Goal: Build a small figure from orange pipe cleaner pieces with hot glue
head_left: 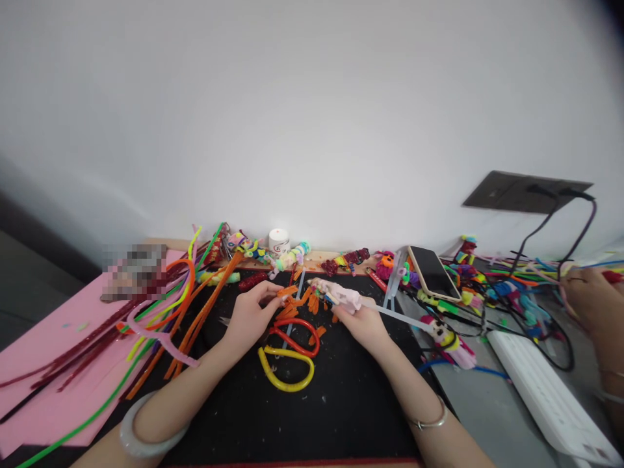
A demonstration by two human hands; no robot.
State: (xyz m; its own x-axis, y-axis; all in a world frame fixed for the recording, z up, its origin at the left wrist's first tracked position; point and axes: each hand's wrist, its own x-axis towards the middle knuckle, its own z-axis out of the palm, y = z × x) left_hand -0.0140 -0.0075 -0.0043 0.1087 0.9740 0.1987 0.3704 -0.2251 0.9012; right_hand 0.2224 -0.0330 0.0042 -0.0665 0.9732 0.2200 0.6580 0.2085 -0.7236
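My left hand [254,314] pinches a short orange pipe cleaner piece [287,292] between thumb and fingertips. In my right hand [359,320] is a pale pink hot glue gun [342,296], its nozzle pointing left toward the orange piece. A long translucent glue stick [397,316] juts from the gun's back. More cut orange pieces [312,301] lie below the nozzle on the black mat [341,409]. Scissors with one red and one yellow handle [287,370] rest just below my hands, their blades partly hidden by my left hand.
Long pipe cleaners [180,305] spread over a pink sheet [49,370] at left. Small pipe cleaner figures, a white tub [279,242] and a phone [435,273] line the back. A white power strip [546,396], cables and another person's hand [587,296] are at right.
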